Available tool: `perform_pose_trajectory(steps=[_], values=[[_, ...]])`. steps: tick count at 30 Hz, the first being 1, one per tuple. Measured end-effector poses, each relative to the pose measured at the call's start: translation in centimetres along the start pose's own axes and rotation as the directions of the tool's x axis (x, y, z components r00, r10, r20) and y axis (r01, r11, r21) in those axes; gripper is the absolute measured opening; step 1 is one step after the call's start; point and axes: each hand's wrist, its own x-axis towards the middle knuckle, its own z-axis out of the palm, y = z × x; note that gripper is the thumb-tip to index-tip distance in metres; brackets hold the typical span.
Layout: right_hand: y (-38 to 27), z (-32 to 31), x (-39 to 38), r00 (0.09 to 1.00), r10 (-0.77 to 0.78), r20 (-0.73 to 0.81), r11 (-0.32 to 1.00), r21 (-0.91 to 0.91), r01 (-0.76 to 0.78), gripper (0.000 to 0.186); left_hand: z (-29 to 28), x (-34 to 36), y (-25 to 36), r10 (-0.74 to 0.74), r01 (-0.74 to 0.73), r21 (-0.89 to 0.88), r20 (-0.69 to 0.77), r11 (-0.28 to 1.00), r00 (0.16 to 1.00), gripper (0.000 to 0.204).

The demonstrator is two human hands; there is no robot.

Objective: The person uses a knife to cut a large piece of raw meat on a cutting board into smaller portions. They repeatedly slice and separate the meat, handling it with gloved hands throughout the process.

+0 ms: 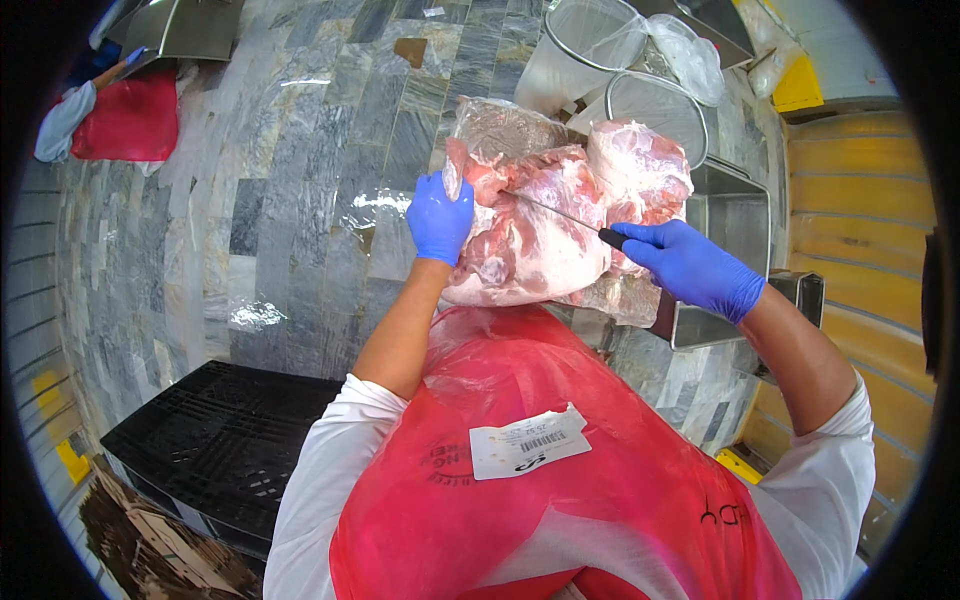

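Note:
A large raw cut of meat (pixel 530 250), pink with pale fat, lies in front of me. My left hand (pixel 440 217), in a blue glove, is closed on a flap at its left edge. In my blue-gloved right hand (pixel 695 265) is a knife (pixel 560 212), gripped by its black handle. The thin blade points left across the meat, its tip at the flesh beside the flap. A second piece of meat (pixel 638 165) sits just beyond, to the right. Clear plastic film (pixel 505 128) shows under the far edge.
Two hoop-rimmed bins with clear liners (pixel 655 85) stand beyond the meat. A steel tub (pixel 735 215) is on the right. A black plastic pallet (pixel 220 440) lies lower left on the tiled floor (pixel 330 120). Another person in a red apron (pixel 125 120) works far left beside steel equipment (pixel 200 28).

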Motion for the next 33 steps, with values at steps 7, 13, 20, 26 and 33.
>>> perform_pose_trajectory(steps=[7,13,20,26,33], values=[[-0.1,6.0,-1.0,0.99,0.085,-0.116,0.99,0.119,-0.071,0.046,0.0,-0.1,-0.2,0.047,-0.048,-0.019,-0.011,0.999,0.999,0.031],[3.1,13.9,0.4,0.918,-0.081,-0.389,0.996,-0.066,0.06,0.05,0.4,0.4,-0.7,0.017,-0.018,-0.032,-0.022,0.999,1.0,0.033],[7.2,18.3,1.3,0.801,-0.275,-0.532,0.922,-0.383,0.062,0.057,1.9,0.9,-2.3,-0.043,0.042,-0.089,-0.006,0.995,0.999,0.04],[9.0,19.1,1.8,0.756,-0.382,-0.531,0.812,-0.583,0.001,0.059,1.9,0.8,-2.2,-0.048,0.048,-0.053,-0.016,0.997,0.999,0.048],[11.0,19.9,2.7,0.738,-0.394,-0.548,0.805,-0.594,-0.011,0.058,1.2,0.6,-1.2,-0.05,0.05,-0.012,-0.013,0.999,0.999,0.047]])
